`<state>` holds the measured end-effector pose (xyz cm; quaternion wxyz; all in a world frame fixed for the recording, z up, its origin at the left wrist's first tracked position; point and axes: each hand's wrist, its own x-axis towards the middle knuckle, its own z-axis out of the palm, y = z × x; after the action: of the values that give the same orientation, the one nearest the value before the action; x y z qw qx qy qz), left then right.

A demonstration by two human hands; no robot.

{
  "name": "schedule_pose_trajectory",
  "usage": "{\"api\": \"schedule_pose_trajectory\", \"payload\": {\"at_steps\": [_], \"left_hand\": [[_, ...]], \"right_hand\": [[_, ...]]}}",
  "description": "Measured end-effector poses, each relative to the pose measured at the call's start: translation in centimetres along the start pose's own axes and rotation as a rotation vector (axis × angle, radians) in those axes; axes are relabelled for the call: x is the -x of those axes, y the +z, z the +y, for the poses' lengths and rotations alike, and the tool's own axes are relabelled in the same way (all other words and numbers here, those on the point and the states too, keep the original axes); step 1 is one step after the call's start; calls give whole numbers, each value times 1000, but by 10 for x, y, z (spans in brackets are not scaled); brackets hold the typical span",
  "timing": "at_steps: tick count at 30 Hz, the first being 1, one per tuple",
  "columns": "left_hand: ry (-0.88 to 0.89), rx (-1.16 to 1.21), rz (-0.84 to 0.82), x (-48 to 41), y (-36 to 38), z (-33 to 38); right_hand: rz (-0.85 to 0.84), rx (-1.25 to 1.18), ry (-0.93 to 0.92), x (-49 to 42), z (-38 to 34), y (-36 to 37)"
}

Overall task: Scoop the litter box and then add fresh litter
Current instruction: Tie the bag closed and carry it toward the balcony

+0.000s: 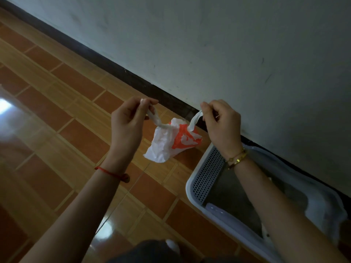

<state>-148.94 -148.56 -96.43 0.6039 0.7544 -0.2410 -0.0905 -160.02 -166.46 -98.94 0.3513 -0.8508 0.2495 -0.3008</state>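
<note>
Pale wall (228, 44) meets the tiled floor (57, 111) at a dark baseboard, and the white litter box (190, 186) with a grid panel sits on the floor against the wall, lower right. A small white-and-orange plastic bag (167, 143) hangs in the air just left of the box. The left hand (129, 122) pinches one handle and the right hand (222, 124) pinches the other, handles stretched apart.

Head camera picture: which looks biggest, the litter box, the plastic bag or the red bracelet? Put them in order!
1. litter box, biggest, though partly cut off
2. plastic bag
3. red bracelet, smallest
</note>
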Motion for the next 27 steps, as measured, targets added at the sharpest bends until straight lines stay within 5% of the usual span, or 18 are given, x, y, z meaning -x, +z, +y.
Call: {"api": "schedule_pose_trajectory", "payload": {"at_steps": [10,27], "left_hand": [[-175,9,-32,-4,-41,160],[-239,2,-82,-1,-170,548]], "right_hand": [[-119,27,100,-42,-129,-87],[-210,-36,142,-118,-456,-322]]}}
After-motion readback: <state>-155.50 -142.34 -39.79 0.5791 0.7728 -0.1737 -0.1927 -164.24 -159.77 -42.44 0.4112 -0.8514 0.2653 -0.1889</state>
